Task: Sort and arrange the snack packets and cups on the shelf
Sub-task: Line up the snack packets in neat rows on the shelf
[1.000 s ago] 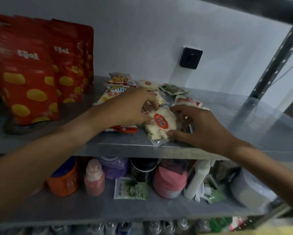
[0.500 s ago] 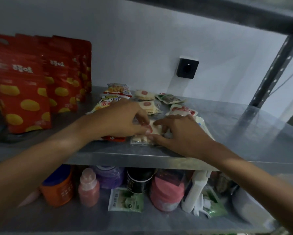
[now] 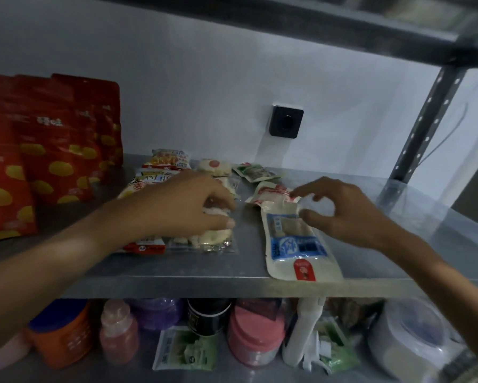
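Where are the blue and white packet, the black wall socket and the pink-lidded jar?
blue and white packet (image 3: pixel 298 246): head view, on its blue label.
black wall socket (image 3: pixel 286 124): head view, centre of its face.
pink-lidded jar (image 3: pixel 256 326): head view, on the pink lid.

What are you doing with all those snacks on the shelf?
A person is sorting snack packets on a metal shelf. The left hand grips a clear packet of pale snacks near the front edge. The right hand reaches over the top end of a long white and blue packet, fingers curled but not clearly gripping it. More small packets lie behind, and tall red bags stand at the left.
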